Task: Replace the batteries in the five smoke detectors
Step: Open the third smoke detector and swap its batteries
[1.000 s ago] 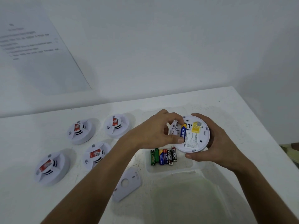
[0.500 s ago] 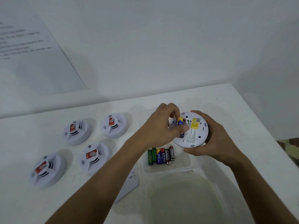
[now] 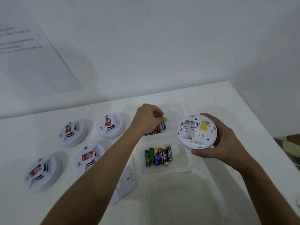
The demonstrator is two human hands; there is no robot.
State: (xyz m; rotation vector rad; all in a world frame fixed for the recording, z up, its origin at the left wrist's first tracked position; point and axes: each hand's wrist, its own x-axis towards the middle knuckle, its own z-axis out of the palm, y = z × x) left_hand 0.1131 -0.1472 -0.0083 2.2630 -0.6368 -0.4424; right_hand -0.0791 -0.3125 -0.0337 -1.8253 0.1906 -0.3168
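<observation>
The right hand (image 3: 217,143) grasped the light, rigid, smooth smoke detector (image 3: 197,131) by its rim above the counter's (image 3: 227,98) right edge, while the left hand's (image 3: 148,120) fingers pinched a small, slippery battery (image 3: 163,125) over the far tray (image 3: 176,111).

My white desk (image 3: 211,101) carries four smoke detectors (image 3: 73,133) at left of the frame, a loose cover plate (image 3: 124,186) at lower centre, and clear trays (image 3: 181,161) with batteries (image 3: 158,155).

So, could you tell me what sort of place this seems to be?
Probably a staged work or test station, not a home: a bare white table against a plain white wall, a printed sheet posted on it, and batteries sorted in clear trays.
</observation>
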